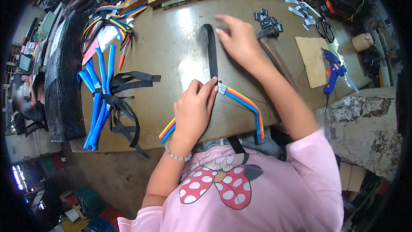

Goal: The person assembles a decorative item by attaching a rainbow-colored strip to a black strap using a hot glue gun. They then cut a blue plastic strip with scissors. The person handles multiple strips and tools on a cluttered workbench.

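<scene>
A black webbing strap (212,56) lies upright on the table in front of me, its far end folded into a loop. At its near end it meets a rainbow-striped strap (244,96) with a small white label (222,88). My left hand (195,105) is closed, thumb and forefinger pinching the black strap beside that label. More of the striped strap shows left of this hand; the middle is hidden under it. My right hand (237,38) hovers just right of the looped end, slightly blurred, thumb and forefinger apart with nothing visible between them.
Blue straps (98,99) with black webbing lie bundled at left, below striped straps (105,25) and a red pen (123,56). On the right are a hammer (277,56), black buckles (268,20), cardboard (311,60), scissors (325,29) and a blue glue gun (332,71).
</scene>
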The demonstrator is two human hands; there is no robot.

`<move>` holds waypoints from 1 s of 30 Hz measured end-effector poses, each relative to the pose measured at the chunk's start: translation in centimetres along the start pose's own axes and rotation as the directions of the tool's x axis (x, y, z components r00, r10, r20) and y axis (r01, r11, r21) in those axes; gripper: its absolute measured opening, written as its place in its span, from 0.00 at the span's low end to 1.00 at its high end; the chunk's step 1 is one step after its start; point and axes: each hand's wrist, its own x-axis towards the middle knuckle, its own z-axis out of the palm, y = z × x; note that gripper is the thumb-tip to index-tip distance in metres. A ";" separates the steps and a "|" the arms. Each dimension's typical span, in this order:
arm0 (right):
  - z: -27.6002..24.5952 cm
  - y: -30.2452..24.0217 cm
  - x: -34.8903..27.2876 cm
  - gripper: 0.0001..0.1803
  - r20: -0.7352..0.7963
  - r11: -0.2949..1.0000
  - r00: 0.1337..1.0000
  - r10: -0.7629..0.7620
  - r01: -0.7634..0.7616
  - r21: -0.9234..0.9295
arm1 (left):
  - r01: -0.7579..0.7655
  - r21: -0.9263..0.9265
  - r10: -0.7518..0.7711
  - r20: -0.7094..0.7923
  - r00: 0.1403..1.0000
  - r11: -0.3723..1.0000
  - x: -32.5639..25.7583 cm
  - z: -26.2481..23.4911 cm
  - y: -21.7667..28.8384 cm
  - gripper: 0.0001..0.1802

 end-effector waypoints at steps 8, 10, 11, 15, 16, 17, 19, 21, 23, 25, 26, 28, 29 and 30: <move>-7.2 1.0 -8.4 0.19 -0.013 0.738 0.893 0.449 -0.380 -0.557 | -0.007 -0.295 0.017 0.030 0.999 0.955 -0.6 -0.5 -2.1 0.12; -8.3 -1.3 -8.2 0.18 -0.050 0.857 0.887 0.459 -0.457 -0.240 | 0.111 -0.431 -0.126 -0.007 0.992 0.895 -0.5 -0.3 -2.7 0.12; -8.3 -2.8 -8.3 0.19 0.024 0.848 0.849 0.528 -0.526 -0.060 | 0.155 -0.498 -0.194 -0.028 0.981 0.853 -0.4 0.0 -2.9 0.12; -6.9 -6.6 -9.8 0.16 0.486 0.976 0.846 0.217 -0.170 -0.139 | 0.261 -0.597 -0.298 0.037 0.954 0.759 -0.5 0.3 -3.8 0.06; -7.1 -6.4 -9.9 0.16 0.467 0.962 0.842 0.271 -0.218 -0.167 | 0.244 -0.593 -0.288 0.023 0.957 0.767 -0.5 0.4 -4.0 0.04; -6.9 -6.0 -10.0 0.15 0.474 0.940 0.814 0.337 -0.267 -0.211 | 0.237 -0.603 -0.284 0.018 0.959 0.762 -0.4 0.5 -4.1 0.04; -6.9 -5.4 -10.2 0.16 0.469 0.944 0.820 0.328 -0.306 -0.124 | 0.247 -0.612 -0.296 0.022 0.955 0.751 -0.6 0.5 -4.2 0.04; -6.9 -5.4 -10.0 0.17 0.360 0.961 0.920 0.152 -0.223 0.164 | 0.226 -0.629 -0.280 0.013 0.960 0.744 -0.4 0.4 -4.2 0.01; -6.6 -5.5 -9.2 0.24 0.529 0.957 0.801 0.280 -0.275 -0.091 | 0.229 -0.614 -0.267 0.031 0.963 0.755 -0.3 0.1 -3.7 0.02; -6.6 -5.1 -8.2 0.26 0.588 0.925 0.715 0.379 -0.318 -0.209 | 0.269 -0.556 -0.287 0.056 0.956 0.786 -0.1 -0.2 -3.0 0.05; -6.7 -4.6 -7.7 0.28 0.554 0.924 0.743 0.375 -0.348 -0.159 | 0.246 -0.467 -0.250 0.054 0.967 0.850 -0.2 -0.4 -2.4 0.08; -6.8 -3.1 -7.7 0.28 0.376 0.897 0.814 0.443 -0.394 -0.202 | 0.211 -0.259 -0.199 0.073 0.977 0.942 -0.3 -0.4 -1.3 0.18; -6.8 -2.1 -8.0 0.28 0.254 0.886 0.852 0.457 -0.410 -0.217 | 0.115 -0.159 -0.119 -0.018 0.993 0.981 -0.4 -0.2 -0.5 0.21; -7.0 -0.9 -8.5 0.27 0.117 0.889 0.899 0.423 -0.386 -0.247 | 0.096 -0.107 -0.100 -0.038 0.994 0.990 -0.4 0.0 -0.2 0.20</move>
